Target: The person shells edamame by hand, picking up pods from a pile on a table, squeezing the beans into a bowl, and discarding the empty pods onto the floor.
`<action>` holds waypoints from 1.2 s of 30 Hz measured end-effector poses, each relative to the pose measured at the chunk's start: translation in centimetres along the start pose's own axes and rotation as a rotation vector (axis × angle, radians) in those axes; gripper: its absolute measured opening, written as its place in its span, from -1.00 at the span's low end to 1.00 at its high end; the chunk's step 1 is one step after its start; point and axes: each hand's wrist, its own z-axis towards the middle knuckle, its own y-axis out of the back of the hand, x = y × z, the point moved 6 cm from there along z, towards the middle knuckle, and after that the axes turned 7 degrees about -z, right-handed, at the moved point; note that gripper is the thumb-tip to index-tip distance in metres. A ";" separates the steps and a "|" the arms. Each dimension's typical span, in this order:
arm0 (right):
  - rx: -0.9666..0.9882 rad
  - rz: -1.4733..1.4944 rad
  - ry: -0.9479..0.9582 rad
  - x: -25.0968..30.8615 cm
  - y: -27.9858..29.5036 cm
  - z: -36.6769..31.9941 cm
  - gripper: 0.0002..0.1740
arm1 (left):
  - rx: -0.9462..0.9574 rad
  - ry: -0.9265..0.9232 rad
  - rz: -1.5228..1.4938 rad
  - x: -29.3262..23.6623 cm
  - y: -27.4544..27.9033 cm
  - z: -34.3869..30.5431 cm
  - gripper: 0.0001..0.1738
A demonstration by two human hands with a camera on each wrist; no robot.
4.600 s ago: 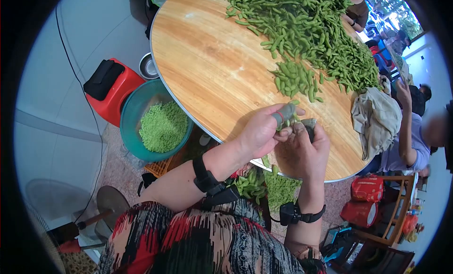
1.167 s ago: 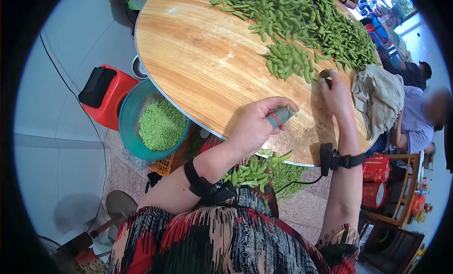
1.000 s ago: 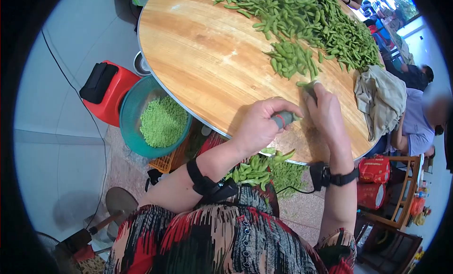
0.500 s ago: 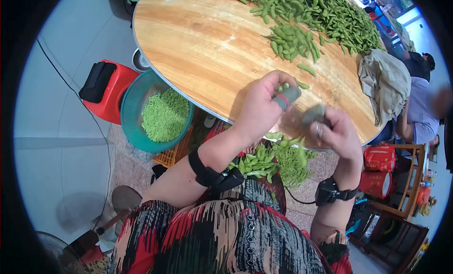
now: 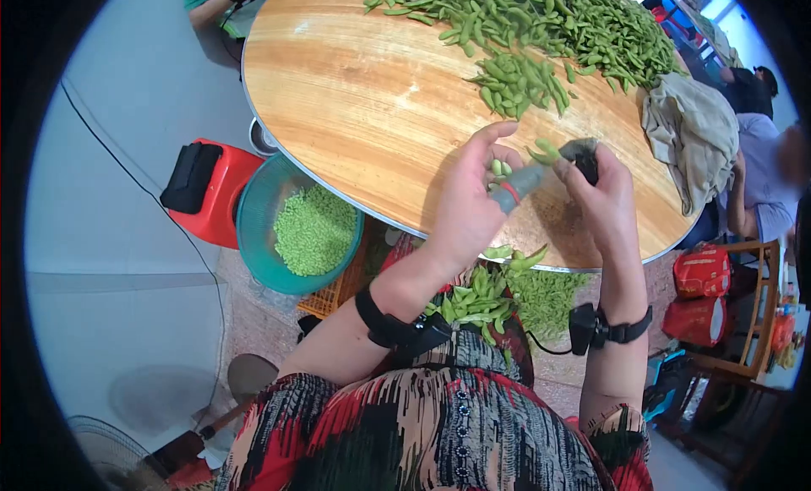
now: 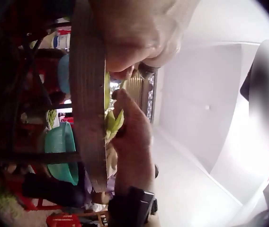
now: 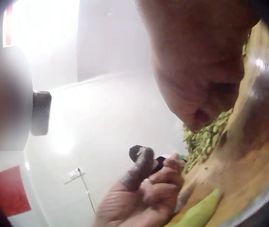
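Observation:
My right hand [image 5: 610,195] pinches a green edamame pod [image 5: 545,151] between thumb and fingers, over the front part of the round wooden table [image 5: 355,94]. Just left of it, my left hand [image 5: 466,195] holds several shelled edamame beans [image 5: 498,167] in its curled fingers, with the index finger raised. A grey cover with a red band [image 5: 509,193] is on the left thumb, its tip close to the pod. Dark grey covers [image 5: 581,155] show on the right hand's digits. In the right wrist view the left hand [image 7: 146,196] appears with its fingers curled.
A large heap of edamame pods [image 5: 566,22] covers the far side, with a smaller pile [image 5: 519,81] nearer. A grey cloth [image 5: 688,132] lies at the right edge. Pods [image 5: 477,297] lie on the lap. A teal basin [image 5: 245,242] of shelled beans stands left, by a red stool [image 5: 228,204].
The hands worked together, then the right hand reached toward the small pile and came back. Two pods lying apart below that pile have gone from the table; the right hand now pinches a pod.

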 end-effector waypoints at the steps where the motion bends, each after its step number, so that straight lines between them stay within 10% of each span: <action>1: 0.018 0.067 -0.038 -0.1 -0.1 -0.8 -0.82 | 0.022 -0.170 0.288 -1.0 -0.5 -0.3 -0.49; 4: 0.044 0.107 -0.146 0.0 0.9 -2.0 -0.84 | 0.229 -0.474 0.739 -2.3 -2.8 -1.6 -0.53; 12: 0.254 0.544 -0.255 1.2 -0.2 -4.1 -0.76 | 0.181 -0.334 0.622 -1.4 -2.1 -1.3 -0.61; 14: 0.195 0.494 -0.266 0.8 -0.1 -4.4 -0.73 | 0.101 0.100 0.217 0.4 -0.8 -0.8 -0.78; 22: 0.536 0.684 -0.131 1.7 -2.4 -6.1 -0.68 | 0.091 -0.058 -0.049 1.0 0.0 0.0 -0.93; 36: 0.574 1.085 -0.393 0.8 -4.1 -6.4 -0.79 | 0.115 -0.046 -0.058 0.3 -0.9 -0.7 -0.91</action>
